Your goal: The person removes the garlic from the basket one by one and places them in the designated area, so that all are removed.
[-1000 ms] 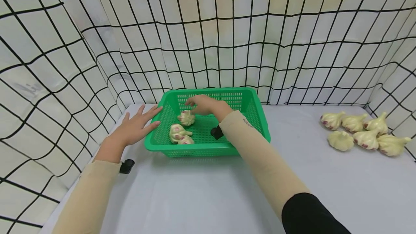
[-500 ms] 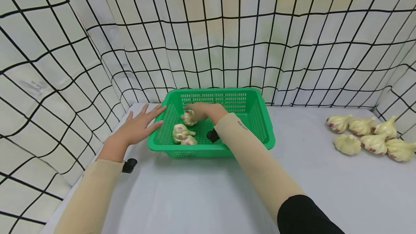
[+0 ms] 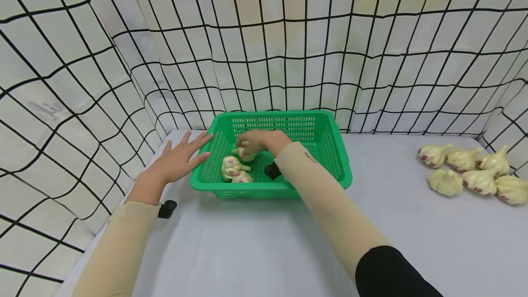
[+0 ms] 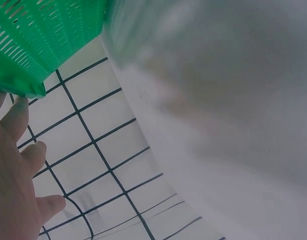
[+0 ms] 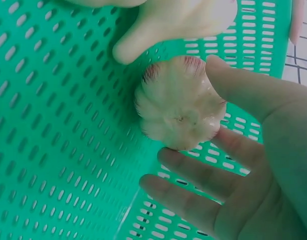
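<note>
A green plastic basket [image 3: 268, 192] stands against the back netting. Inside it, my right hand [image 3: 262, 140] pinches a garlic bulb [image 3: 247, 154] near the left wall. In the right wrist view the thumb [image 5: 228, 82] presses one side of this bulb [image 5: 178, 107], its root end towards the camera. Two more bulbs, one larger in view [image 3: 231, 167] and one nearer the front [image 3: 242, 177], lie in the basket's left front corner. My left hand [image 3: 178, 159] is spread at the basket's left rim, its fingertips right at the edge, also seen under the rim in the left wrist view.
Several garlic bulbs [image 3: 478, 181] lie grouped on the white table [image 3: 255, 242] at the right. Black netting [image 3: 313, 72] over white sheeting encloses the back and sides. A small black wrist camera [image 3: 167, 209] sits below my left hand.
My right hand has come down onto the garlic bulb and closed its fingers on it. The bulb has turned, with its stem now to the left. My left hand stays at the rim.
</note>
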`<state>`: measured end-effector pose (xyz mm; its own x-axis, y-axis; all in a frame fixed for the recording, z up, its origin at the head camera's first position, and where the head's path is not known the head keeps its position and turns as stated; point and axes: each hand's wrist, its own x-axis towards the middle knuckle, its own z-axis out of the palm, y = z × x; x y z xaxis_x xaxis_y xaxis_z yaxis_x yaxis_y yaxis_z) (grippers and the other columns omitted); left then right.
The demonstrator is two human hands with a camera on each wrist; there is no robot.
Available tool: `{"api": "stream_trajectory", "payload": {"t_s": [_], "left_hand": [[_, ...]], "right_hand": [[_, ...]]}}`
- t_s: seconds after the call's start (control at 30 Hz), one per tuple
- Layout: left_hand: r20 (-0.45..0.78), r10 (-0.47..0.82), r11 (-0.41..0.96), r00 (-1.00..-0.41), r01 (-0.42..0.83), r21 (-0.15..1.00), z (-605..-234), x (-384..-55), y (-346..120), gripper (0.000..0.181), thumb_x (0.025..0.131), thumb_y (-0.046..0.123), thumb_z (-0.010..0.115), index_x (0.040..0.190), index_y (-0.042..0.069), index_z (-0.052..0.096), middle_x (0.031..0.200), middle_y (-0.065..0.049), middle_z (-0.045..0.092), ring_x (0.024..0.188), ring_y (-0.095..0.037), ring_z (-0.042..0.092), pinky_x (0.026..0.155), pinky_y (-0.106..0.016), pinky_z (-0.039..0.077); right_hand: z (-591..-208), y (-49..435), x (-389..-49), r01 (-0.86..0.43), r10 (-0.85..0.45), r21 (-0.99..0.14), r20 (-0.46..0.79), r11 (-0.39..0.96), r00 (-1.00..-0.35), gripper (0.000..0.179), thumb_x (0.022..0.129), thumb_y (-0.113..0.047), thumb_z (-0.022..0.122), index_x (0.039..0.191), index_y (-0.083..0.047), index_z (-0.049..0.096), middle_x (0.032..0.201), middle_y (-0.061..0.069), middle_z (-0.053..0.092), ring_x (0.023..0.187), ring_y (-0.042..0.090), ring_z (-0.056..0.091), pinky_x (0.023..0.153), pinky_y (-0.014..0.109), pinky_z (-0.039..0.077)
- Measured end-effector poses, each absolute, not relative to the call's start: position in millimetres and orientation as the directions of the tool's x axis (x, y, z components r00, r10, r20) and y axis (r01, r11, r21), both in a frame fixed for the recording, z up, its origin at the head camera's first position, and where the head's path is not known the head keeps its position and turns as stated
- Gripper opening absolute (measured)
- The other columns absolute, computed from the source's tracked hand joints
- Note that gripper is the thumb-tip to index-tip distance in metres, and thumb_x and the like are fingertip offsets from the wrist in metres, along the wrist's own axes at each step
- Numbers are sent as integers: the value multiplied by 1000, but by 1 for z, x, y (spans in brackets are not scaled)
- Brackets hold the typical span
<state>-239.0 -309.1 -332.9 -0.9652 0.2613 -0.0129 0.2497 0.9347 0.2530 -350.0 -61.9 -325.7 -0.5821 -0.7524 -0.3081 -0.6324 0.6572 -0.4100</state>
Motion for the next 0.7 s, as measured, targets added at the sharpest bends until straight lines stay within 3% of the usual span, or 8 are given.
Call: {"api": "stream_trajectory", "payload": {"t_s": [0.3,0.7], "left_hand": [[-10,261,932,-965,249,263,-332,-238,-308,69,108,56,37,166,23,20,171,-10,14,155,-42,-4,113,-74,-10],[-10,258,932,-966,246,267,-334,-239,-309,68,108,54,38,166,23,20,171,-9,14,155,-43,-3,113,-75,-10]], "right_hand": [[-327,-56,-352,-621,-748,-422,-292,660,-597,34,105,-22,63,138,-17,60,153,8,47,113,24,53,84,40,51],[-327,-55,-353,-590,-743,-461,-308,663,-595,53,98,-12,71,148,-9,53,154,16,44,132,30,50,96,43,52]]}}
